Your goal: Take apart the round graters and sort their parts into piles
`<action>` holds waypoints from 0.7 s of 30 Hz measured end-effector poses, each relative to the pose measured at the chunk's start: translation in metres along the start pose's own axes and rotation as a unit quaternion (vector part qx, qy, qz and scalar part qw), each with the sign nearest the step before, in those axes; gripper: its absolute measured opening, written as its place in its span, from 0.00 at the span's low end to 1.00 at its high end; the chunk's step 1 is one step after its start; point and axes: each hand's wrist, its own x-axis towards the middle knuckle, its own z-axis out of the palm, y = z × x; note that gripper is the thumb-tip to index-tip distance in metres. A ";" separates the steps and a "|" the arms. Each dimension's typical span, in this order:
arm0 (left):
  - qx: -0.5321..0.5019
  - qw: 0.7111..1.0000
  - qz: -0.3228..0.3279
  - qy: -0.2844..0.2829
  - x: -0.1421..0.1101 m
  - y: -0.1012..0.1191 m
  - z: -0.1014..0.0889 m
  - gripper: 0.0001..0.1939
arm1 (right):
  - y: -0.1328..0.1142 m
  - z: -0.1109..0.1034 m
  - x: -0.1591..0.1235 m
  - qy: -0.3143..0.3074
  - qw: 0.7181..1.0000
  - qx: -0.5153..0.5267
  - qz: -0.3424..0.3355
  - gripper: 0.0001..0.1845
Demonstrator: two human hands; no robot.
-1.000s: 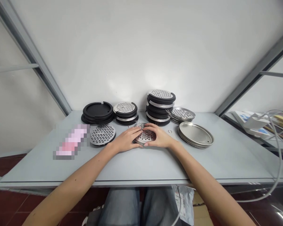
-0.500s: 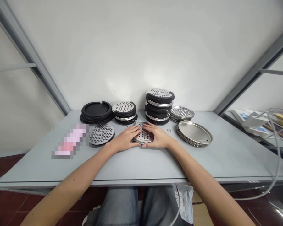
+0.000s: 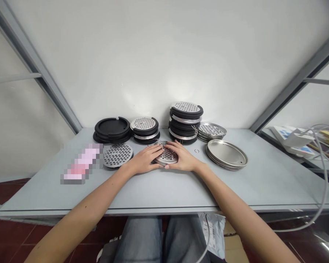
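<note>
A round metal grater (image 3: 167,155) with a perforated top lies on the table in front of me. My left hand (image 3: 146,159) grips it from the left, fingers over the top and thumb at the near edge. From the right, my right hand (image 3: 182,157) grips the same grater, its fingertips on the perforated face and its thumb at the front rim. The two thumbs come close together at the near side. Part of the rim is hidden under my hands. A small metal ring (image 3: 196,151) lies to the right of my right hand.
Left stand a stack of grater plates (image 3: 117,156) and black round trays (image 3: 112,130). Behind are a short stack (image 3: 144,128) and a taller stack (image 3: 185,122) of assembled graters. Right are silver grater discs (image 3: 211,130) and plain metal lids (image 3: 227,154). A white cable (image 3: 324,182) hangs at right.
Both hands stay on the grater, with only a slight shift of the fingers. The other things have kept their places.
</note>
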 end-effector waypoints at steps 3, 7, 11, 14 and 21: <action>0.005 1.000 0.011 0.010 0.000 0.000 -0.003 0.34 | -0.001 -0.003 0.000 -0.003 1.000 0.022 0.005 0.48; -0.005 0.999 0.021 0.037 0.000 0.001 -0.005 0.32 | 0.001 -0.004 0.001 0.002 0.998 0.070 0.001 0.44; -0.026 0.998 0.019 0.053 0.001 0.001 -0.004 0.31 | 0.001 -0.004 0.001 0.010 0.996 0.084 0.014 0.42; -0.039 0.998 0.014 0.051 0.001 0.000 -0.004 0.31 | -0.001 -0.005 0.000 0.016 0.997 0.072 0.000 0.39; -0.034 0.999 0.025 0.006 -0.007 -0.001 0.002 0.35 | 0.000 0.000 0.002 0.109 0.990 0.058 0.069 0.21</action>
